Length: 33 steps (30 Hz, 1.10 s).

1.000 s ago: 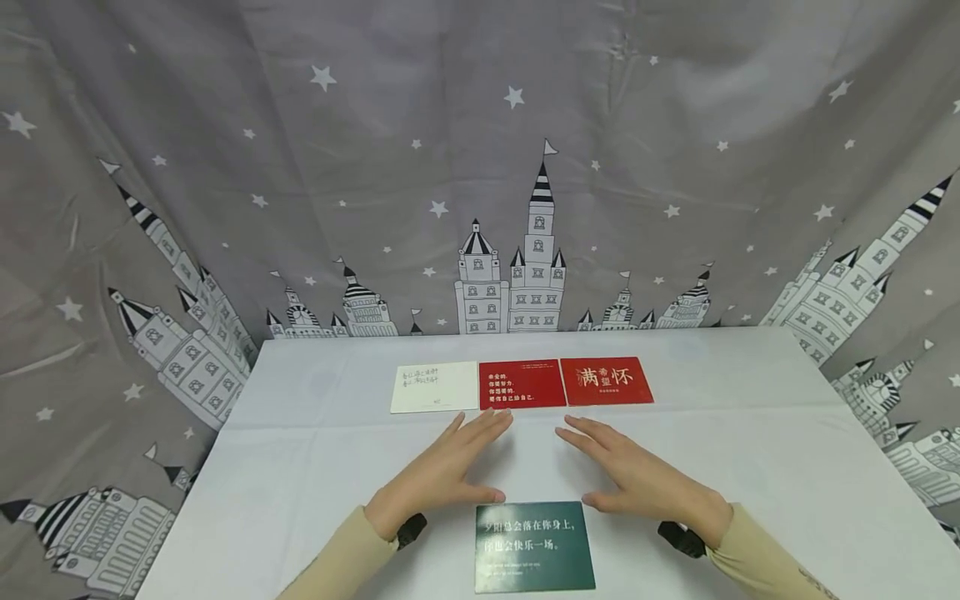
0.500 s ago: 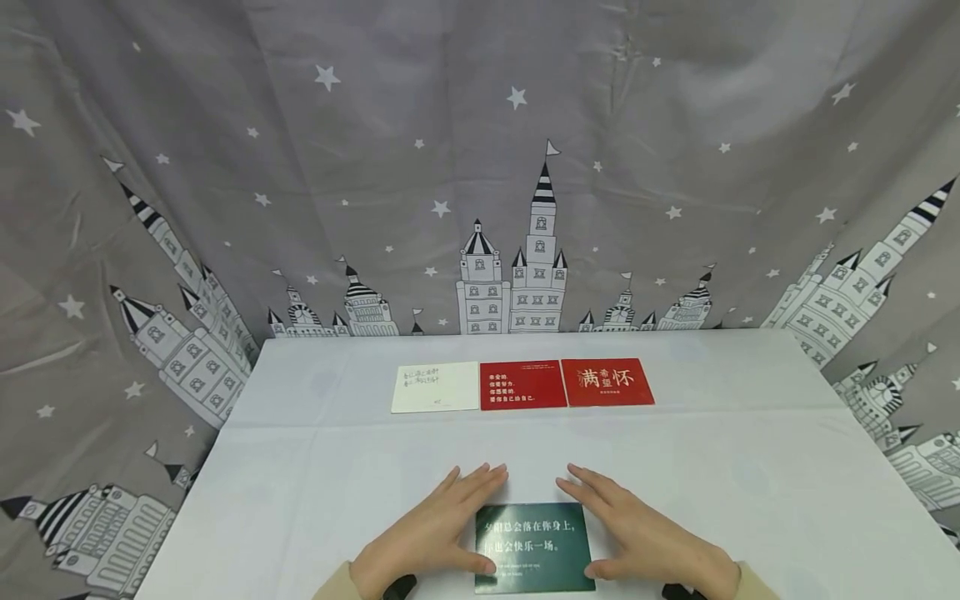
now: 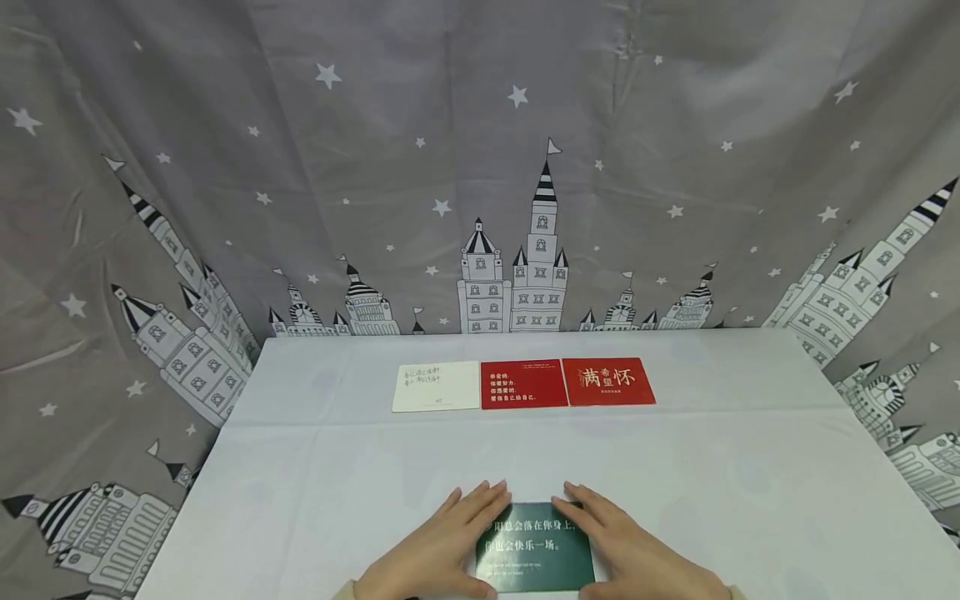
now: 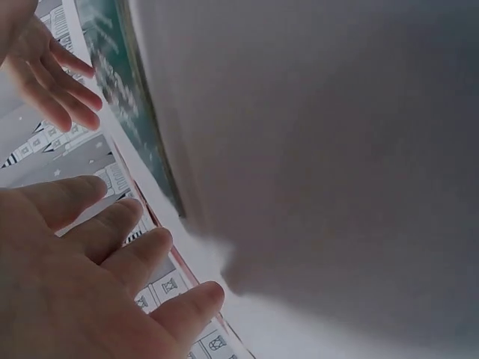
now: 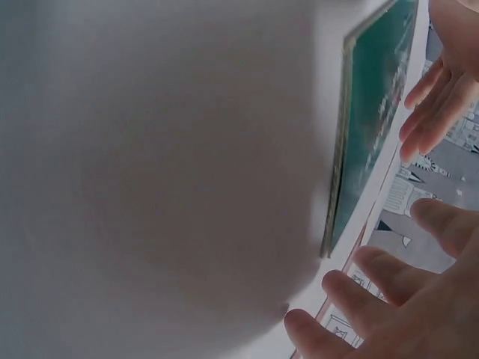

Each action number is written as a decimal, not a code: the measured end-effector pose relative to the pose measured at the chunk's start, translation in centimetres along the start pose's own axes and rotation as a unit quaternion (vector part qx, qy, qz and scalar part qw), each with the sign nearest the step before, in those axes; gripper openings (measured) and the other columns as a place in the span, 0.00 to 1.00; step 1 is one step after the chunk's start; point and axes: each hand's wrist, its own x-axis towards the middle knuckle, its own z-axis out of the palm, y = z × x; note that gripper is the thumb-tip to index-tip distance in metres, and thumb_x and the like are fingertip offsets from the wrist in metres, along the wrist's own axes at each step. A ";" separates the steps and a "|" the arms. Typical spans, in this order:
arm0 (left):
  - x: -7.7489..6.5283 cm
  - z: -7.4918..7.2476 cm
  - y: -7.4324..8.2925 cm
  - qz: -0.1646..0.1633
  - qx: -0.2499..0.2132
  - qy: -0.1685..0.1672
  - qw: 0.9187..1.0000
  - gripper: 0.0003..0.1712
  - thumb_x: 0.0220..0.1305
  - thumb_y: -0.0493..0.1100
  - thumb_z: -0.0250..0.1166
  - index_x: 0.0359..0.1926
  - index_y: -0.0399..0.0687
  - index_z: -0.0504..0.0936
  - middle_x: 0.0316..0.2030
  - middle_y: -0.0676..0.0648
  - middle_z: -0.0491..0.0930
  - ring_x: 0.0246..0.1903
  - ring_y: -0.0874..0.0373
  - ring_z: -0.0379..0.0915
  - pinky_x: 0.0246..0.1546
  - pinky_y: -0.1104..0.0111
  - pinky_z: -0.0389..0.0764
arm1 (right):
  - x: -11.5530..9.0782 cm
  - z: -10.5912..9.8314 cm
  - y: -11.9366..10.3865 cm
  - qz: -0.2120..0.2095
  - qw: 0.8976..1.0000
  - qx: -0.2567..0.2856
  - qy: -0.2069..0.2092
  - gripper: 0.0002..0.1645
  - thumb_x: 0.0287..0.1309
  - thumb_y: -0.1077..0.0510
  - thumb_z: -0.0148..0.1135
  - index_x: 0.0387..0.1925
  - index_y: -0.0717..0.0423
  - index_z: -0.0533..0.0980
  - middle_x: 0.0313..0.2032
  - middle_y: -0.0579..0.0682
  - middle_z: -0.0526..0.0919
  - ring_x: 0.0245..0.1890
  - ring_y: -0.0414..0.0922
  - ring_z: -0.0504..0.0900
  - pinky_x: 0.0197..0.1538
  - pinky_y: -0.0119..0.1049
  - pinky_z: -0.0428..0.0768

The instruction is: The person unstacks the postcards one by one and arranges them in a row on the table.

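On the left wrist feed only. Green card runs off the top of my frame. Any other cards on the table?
Observer: Three, in a row toward the far side of the white table, per the head view: a white card, then the left red card and the right red card.

Operator: Both thumbs are outside my frame. Where are they?

Observer: In the head view, the left thumb is at the near left corner of the green card, the right thumb at its near right corner. Can't tell if they touch it.

Operator: Print's a blur here. Layout?

Observer: In the head view, two larger white lines, smaller white print below.
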 end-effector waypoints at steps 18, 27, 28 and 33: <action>-0.3 0.4 0.5 -0.016 0.008 -0.028 0.999 0.55 0.50 0.64 0.70 0.73 0.50 0.56 0.71 0.44 0.54 0.69 0.44 0.49 0.63 0.42 0.57 | 0.3 0.9 0.1 -0.011 0.997 -0.072 0.005 0.59 0.43 0.32 0.68 0.73 0.44 0.54 0.70 0.55 0.57 0.65 0.58 0.59 0.56 0.61 0.71; -0.3 0.6 0.8 -0.020 0.009 -0.028 0.999 0.51 0.52 0.57 0.71 0.72 0.50 0.58 0.70 0.45 0.57 0.69 0.47 0.52 0.63 0.45 0.57 | 0.2 0.7 -0.4 0.006 0.998 -0.055 -0.002 0.56 0.45 0.37 0.70 0.73 0.44 0.55 0.69 0.53 0.58 0.64 0.55 0.59 0.56 0.55 0.74; -0.3 0.6 0.8 -0.020 0.008 -0.029 0.999 0.51 0.52 0.56 0.72 0.72 0.50 0.58 0.70 0.45 0.57 0.69 0.48 0.52 0.63 0.45 0.58 | 0.2 0.7 -0.4 0.006 0.998 -0.055 -0.002 0.56 0.45 0.38 0.70 0.73 0.44 0.55 0.69 0.53 0.59 0.64 0.55 0.59 0.55 0.54 0.74; -0.3 0.6 0.9 -0.017 0.012 -0.018 1.000 0.50 0.50 0.53 0.73 0.71 0.49 0.60 0.69 0.45 0.59 0.67 0.49 0.55 0.63 0.46 0.59 | 0.2 0.8 -0.4 -0.005 0.998 -0.069 0.012 0.54 0.45 0.39 0.71 0.72 0.44 0.57 0.67 0.53 0.61 0.64 0.55 0.61 0.55 0.54 0.74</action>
